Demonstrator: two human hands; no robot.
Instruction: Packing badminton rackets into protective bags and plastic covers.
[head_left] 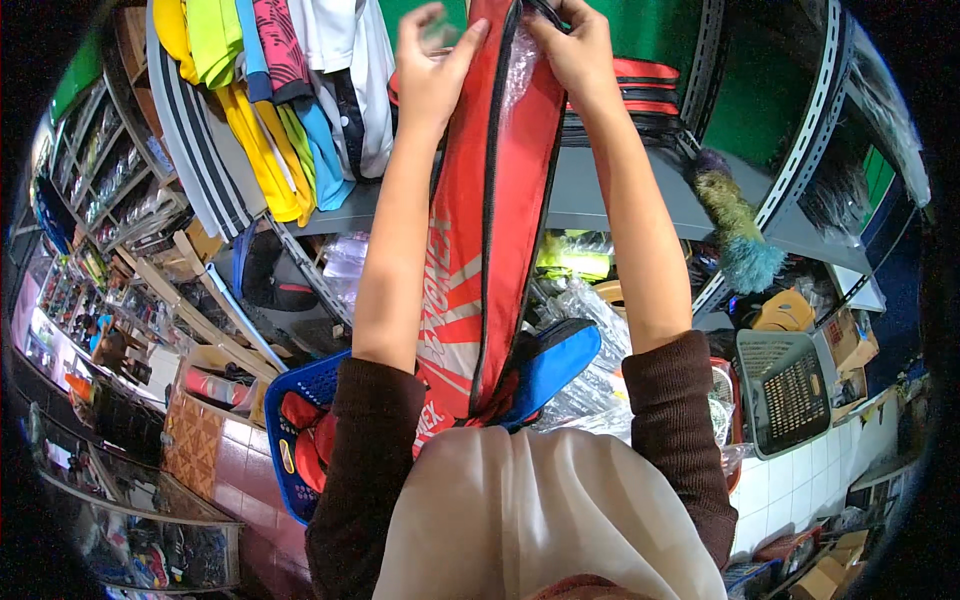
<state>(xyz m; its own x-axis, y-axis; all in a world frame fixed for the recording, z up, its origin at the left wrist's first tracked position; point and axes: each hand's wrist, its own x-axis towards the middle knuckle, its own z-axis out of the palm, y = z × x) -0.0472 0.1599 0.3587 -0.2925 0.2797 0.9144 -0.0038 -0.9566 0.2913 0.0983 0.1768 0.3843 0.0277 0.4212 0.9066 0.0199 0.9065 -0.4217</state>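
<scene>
Grn wall [655, 30] behind gry metal shelf [575, 188]; wht floor tiles [790, 492] R; brn patterned tiles [195, 435] L

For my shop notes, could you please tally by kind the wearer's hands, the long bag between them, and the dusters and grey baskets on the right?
Hands (left hand, right hand): 2
Long red bag: 1
Duster: 1
Grey basket: 1
Total: 5

A bold pale brand name in capitals [436, 280] runs lengthwise on the long red bag [522, 220], on the panel well below the left fingers [468, 45], nearer the person's body. More white lettering [432, 416] shows at the bag's lower end, farther still from those fingers, only partly visible. I can't read anything else from here.
</scene>
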